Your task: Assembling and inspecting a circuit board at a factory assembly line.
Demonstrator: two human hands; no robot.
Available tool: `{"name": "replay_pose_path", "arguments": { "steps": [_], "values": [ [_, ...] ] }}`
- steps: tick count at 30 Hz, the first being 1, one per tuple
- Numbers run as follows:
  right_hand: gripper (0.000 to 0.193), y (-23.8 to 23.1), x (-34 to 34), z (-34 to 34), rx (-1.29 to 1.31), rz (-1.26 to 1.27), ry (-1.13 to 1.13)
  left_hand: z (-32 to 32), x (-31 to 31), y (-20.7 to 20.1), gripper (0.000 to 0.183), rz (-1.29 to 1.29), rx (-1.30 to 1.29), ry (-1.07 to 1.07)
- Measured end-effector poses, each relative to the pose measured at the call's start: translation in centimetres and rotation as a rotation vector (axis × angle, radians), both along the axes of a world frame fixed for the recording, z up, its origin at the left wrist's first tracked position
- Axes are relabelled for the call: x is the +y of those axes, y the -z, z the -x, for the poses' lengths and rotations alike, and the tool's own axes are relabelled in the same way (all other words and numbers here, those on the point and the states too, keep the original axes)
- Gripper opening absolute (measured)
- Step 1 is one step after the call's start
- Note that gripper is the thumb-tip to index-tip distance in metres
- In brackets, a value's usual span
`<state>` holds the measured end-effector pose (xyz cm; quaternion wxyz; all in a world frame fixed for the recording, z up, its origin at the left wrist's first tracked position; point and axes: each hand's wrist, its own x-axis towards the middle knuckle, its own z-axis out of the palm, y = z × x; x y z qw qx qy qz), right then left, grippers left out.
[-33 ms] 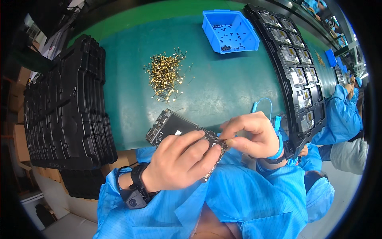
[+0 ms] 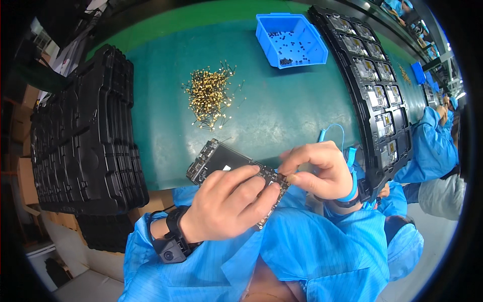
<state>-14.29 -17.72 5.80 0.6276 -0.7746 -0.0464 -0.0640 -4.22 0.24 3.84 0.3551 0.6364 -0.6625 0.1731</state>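
Two hands at 1 PCB w/ black frame (image 2: 216, 158), just off near edge of green mat (image 2: 276, 110). L hand (image 2: 226, 204) grips it, fingers over its middle, blocking view. R hand (image 2: 322, 168): thumb + index narrow at PCB's right edge; can't tell if a small part's pinched. White label (image 2: 226, 168) on frame, print too small to read. R wrist: blue strap (image 2: 354, 183); L wrist: black device (image 2: 173, 251). Far of PCB: pile of gold-tipped pcs (image 2: 209, 95). Far right: blue bin (image 2: 315, 45) w/ sm. black bits (image 2: 286, 61). Right: black tray (image 2: 399, 119), pockets mostly filled. Left: stacked black trays (image 2: 85, 136).
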Motion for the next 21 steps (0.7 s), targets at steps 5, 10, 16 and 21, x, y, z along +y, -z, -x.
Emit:
{"name": "replay_pose_path", "arguments": {
  "steps": [5, 10, 16, 21],
  "values": [
    [0.018, 0.5, 0.0, -0.2, -0.308, 0.228, 0.066, -0.3, -0.1, 0.5, 0.029, 0.031, 0.097, -0.006],
    [0.021, 0.9, -0.1, -0.5, -0.397, 0.198, 0.056, -0.4, -0.4, 0.7, 0.032, 0.050, 0.259, 0.078],
    [0.024, 1.6, 0.9, -1.5, -0.429, 0.185, 0.018, -1.0, 0.2, -0.4, 0.029, -0.012, 0.672, 0.215],
    [0.025, 1.6, 1.9, -2.2, -0.418, 0.090, 0.125, -2.0, 0.5, -0.8, 0.023, -0.134, 1.046, 0.320]
  ]
}}
